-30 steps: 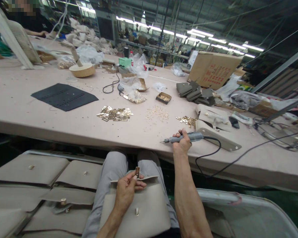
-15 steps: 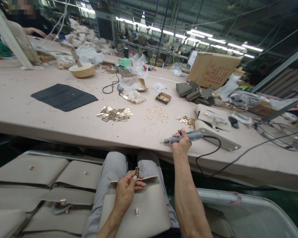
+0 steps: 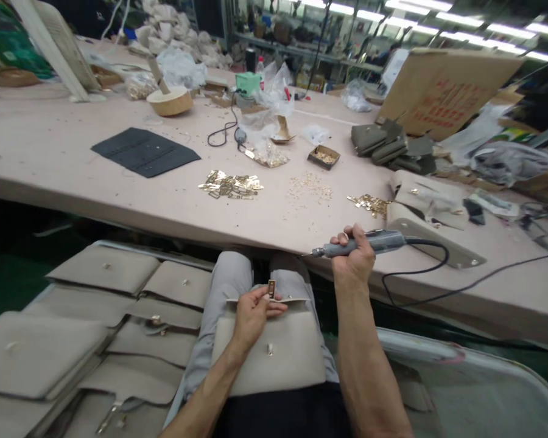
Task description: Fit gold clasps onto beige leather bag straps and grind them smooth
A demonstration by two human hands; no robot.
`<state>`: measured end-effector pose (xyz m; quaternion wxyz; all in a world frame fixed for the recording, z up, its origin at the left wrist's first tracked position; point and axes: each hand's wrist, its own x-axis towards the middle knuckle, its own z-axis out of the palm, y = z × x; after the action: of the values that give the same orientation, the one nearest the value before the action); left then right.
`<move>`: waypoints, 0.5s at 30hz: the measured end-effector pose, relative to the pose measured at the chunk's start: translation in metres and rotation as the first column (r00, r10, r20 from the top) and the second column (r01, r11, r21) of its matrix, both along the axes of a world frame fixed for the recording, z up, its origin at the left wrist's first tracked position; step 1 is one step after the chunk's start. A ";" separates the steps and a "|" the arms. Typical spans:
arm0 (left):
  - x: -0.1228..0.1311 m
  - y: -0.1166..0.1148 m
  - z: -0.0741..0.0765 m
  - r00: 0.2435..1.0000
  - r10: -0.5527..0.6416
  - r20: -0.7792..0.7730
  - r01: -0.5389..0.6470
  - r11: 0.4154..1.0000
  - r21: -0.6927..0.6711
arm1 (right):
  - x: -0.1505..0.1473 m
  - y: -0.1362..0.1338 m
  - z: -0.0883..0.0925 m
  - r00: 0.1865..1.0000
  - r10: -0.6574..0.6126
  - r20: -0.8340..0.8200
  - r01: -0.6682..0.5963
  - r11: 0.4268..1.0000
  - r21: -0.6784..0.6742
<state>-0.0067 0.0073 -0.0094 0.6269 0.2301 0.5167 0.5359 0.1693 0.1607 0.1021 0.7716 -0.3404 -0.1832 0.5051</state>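
A beige handbag (image 3: pixel 274 368) lies on my lap with its flap lifted and a small metal catch (image 3: pixel 270 349) on its front. My left hand (image 3: pixel 252 316) pinches the flap edge, where a gold clasp plate (image 3: pixel 271 288) stands upright at the fingertips. In my right hand (image 3: pixel 357 255) is a grey electric screwdriver (image 3: pixel 383 241), its bit pointing left over the table's front edge, apart from the bag. Gold metal frames (image 3: pixel 232 185), scattered tiny screws (image 3: pixel 309 187) and a smaller heap of gold fittings (image 3: pixel 369 205) lie on the table beyond.
Several beige bags (image 3: pixel 105 267) are stacked at my left. A pale bin (image 3: pixel 479 377) stands at my right. On the table (image 3: pixel 164 201) are a dark sheet (image 3: pixel 146 152), a small screw box (image 3: pixel 323 157), dark pouches (image 3: pixel 383 143) and a carton (image 3: pixel 447 91). The screwdriver's cord (image 3: pixel 479 274) trails right.
My view has tilted down and swung left. The screwdriver has come a little closer to the clasp plate. Both hands keep their holds.
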 end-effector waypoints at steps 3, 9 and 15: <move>0.001 0.000 0.000 1.000 0.020 0.019 -0.019 0.999 -0.029 | -0.022 -0.035 -0.003 0.989 0.143 0.041 -0.142 0.990 -0.011; 0.002 0.000 0.000 0.998 0.053 0.033 -0.051 0.997 -0.066 | -0.054 -0.080 -0.017 0.948 0.267 0.174 -0.270 0.963 -0.008; 0.003 0.002 0.004 0.997 0.067 0.038 -0.064 0.995 -0.075 | -0.063 -0.087 -0.022 0.930 0.266 0.253 -0.282 0.959 0.028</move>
<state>-0.0040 0.0089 -0.0058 0.6272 0.1788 0.5308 0.5412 0.1061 0.0740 0.0800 0.6753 -0.3469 -0.3396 0.5552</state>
